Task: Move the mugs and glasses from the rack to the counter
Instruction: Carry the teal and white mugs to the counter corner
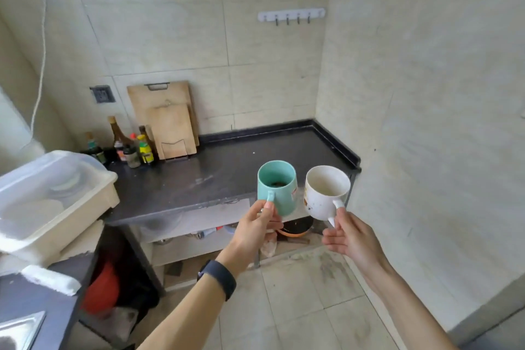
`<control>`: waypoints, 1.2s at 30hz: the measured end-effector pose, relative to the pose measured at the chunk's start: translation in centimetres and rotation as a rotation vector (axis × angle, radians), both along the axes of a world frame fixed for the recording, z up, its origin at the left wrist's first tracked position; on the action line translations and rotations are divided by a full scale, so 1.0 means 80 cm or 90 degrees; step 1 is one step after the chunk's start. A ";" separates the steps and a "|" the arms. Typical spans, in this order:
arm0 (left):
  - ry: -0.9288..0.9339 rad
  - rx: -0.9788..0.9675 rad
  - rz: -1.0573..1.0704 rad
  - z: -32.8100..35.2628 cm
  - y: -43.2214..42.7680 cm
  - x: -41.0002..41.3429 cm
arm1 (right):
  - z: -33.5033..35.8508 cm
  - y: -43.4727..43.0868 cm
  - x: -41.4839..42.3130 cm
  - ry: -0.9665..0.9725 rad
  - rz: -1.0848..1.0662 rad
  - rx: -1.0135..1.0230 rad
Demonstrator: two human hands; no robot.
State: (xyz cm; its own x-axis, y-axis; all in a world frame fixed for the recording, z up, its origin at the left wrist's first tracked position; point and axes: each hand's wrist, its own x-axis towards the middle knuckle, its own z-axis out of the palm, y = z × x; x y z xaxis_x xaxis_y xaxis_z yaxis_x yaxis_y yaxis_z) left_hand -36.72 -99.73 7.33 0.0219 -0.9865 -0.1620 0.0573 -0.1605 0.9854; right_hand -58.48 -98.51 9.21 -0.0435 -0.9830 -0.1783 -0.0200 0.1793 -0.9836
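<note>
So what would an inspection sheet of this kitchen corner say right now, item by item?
Surface: dark counter, mostly bare, scuffed, no mugs set down on it.
Job's things: green mug and white mug, both upright, held in the air at the counter's front edge.
Clutter: bottles and two cutting boards at the back; plastic bin with dishes at the left.
Hands: left hand holds the green mug by its handle; right hand holds the white mug by its handle.
Cables: white cord hanging down the left wall.
Surroundings: tiled walls, hook rail, wall socket, pan under the counter.
</note>
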 end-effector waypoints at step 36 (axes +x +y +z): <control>-0.059 0.217 0.088 -0.129 -0.743 -0.132 | -0.158 -0.789 -0.139 0.059 0.037 0.237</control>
State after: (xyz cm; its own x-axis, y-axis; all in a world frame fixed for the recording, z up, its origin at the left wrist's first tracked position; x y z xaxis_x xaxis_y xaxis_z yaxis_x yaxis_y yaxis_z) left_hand -47.29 -159.14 -3.00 0.1804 -0.8635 -0.4710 0.0139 -0.4765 0.8790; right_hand -69.58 -161.66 -3.47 -0.0223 -0.8530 -0.5215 -0.1267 0.5198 -0.8448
